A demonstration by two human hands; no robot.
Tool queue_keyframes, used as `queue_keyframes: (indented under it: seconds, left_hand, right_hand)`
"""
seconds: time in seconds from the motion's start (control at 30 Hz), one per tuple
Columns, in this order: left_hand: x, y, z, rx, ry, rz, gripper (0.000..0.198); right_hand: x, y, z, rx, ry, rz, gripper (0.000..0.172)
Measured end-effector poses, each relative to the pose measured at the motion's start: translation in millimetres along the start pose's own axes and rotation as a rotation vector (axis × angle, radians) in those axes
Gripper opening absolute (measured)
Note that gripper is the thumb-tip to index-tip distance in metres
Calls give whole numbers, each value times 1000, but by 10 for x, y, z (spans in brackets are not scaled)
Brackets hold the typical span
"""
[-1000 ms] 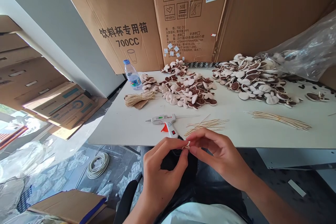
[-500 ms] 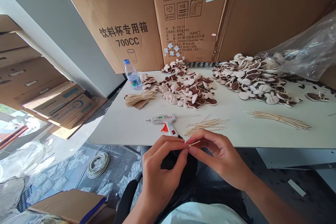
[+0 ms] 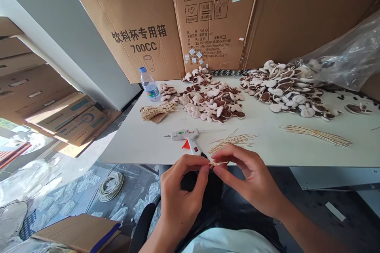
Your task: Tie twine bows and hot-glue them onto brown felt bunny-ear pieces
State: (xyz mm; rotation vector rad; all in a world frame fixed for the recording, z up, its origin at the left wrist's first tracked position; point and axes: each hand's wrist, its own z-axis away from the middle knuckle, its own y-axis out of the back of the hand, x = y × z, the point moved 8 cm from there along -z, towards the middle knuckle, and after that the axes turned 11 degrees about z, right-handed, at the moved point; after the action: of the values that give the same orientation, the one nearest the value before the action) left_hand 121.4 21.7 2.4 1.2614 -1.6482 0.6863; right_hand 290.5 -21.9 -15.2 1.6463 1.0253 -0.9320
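Note:
My left hand (image 3: 185, 184) and my right hand (image 3: 247, 178) meet in front of the table's near edge. Thumb and forefinger of each pinch a thin pale cord (image 3: 219, 163), which looks knotted or looped between the fingertips. Part of the cord is covered by the fingers. Just beyond the hands lies a white glue gun (image 3: 190, 138) with an orange trigger, its nozzle towards the left. Beside it are loose cut cords (image 3: 234, 141) in a thin spread.
On the white table (image 3: 133, 142) are a cord bundle (image 3: 157, 111), another bundle (image 3: 316, 135), a water bottle (image 3: 150, 85), and brown-and-white plush pieces in a middle pile (image 3: 212, 101) and a right pile (image 3: 292, 89). A large carton (image 3: 142, 16) stands behind. Clear plastic (image 3: 341, 55) hangs right.
The fingertips have shifted slightly apart, and more of the cord with its knot or loop shows between them. Both hands keep their pinch; the table things stay put.

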Motion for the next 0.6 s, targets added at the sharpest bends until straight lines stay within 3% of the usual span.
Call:
queue_keyframes:
  seconds: [0.13, 0.23, 0.43, 0.6]
  left_hand:
    - [-6, 45, -9, 59, 1, 6, 16]
    - [-1, 50, -10, 64, 0, 6, 16]
    - [9, 20, -11, 36, 2, 7, 14]
    - [-45, -6, 4, 13, 65, 69, 11]
  right_hand:
    - [17, 63, 25, 108, -15, -50, 25]
    - [51, 81, 36, 147, -33, -81, 28]
    - [57, 7, -6, 28, -40, -21, 13]
    - [26, -42, -13, -44, -29, 39, 16]
